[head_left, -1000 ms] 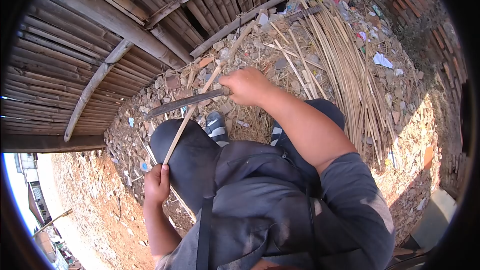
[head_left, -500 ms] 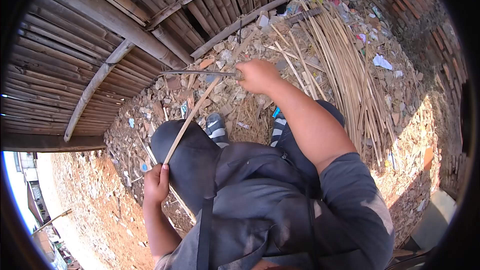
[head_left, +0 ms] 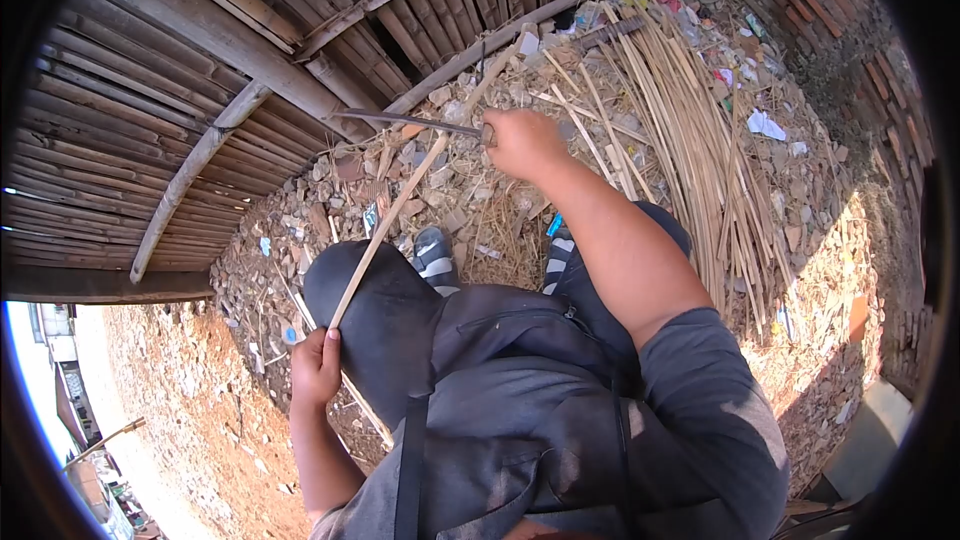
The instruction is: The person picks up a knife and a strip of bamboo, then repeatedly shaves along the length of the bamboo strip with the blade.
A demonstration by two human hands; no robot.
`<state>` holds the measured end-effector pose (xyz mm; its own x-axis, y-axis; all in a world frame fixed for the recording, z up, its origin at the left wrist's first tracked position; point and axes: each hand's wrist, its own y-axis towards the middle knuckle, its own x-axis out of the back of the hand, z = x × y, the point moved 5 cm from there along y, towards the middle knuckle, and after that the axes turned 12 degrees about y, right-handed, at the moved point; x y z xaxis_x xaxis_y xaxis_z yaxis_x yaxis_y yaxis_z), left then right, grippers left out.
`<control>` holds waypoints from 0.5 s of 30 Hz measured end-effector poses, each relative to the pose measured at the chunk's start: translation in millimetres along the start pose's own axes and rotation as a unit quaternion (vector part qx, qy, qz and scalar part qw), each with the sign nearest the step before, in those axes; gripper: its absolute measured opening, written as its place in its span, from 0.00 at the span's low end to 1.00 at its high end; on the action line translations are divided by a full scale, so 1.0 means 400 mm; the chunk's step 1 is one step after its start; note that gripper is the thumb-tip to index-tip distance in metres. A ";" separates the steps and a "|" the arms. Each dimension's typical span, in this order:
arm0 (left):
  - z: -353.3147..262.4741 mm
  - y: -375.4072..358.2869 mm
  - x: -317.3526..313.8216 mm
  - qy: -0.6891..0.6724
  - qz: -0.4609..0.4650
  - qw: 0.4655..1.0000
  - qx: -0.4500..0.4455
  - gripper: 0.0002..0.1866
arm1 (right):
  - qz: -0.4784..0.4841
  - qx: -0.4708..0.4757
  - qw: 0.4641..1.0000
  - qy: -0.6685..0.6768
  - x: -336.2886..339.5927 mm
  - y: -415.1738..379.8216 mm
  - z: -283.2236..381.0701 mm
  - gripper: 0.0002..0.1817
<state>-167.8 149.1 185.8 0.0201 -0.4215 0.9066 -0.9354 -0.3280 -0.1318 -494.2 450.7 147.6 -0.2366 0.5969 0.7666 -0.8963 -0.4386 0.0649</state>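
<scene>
My left hand (head_left: pixel 316 365) is closed round the near end of a long, pale bamboo strip (head_left: pixel 385 223). The strip slants up and away over my left thigh, toward the rubble in front of my feet. My right hand (head_left: pixel 525 143) grips the handle of a long-bladed knife (head_left: pixel 410 122). Its dark, narrow blade points left and crosses the strip toward the far end, overlapping it in this view.
A heap of split bamboo strips (head_left: pixel 690 150) lies on the right. A bamboo slat wall (head_left: pixel 130 130) rises ahead and to the left, and a brick wall (head_left: pixel 800 0) stands at the right. Stones and litter (head_left: pixel 450 190) cover the ground around my sandals (head_left: pixel 433 252).
My right hand and the knife have shifted slightly away from me along the strip, and the blade's tip is tilted farther up. My left hand has barely moved.
</scene>
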 end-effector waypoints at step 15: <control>0.021 0.007 -0.006 -0.006 0.001 1.000 0.000 0.24 | 0.108 0.086 0.990 0.028 -0.041 -0.032 0.064 0.20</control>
<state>-167.4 142.2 180.0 0.0223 -0.4323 0.9014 -0.9356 -0.3269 -0.1336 -469.3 429.3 150.4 -0.4408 0.5103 0.7385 -0.7464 -0.6653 0.0142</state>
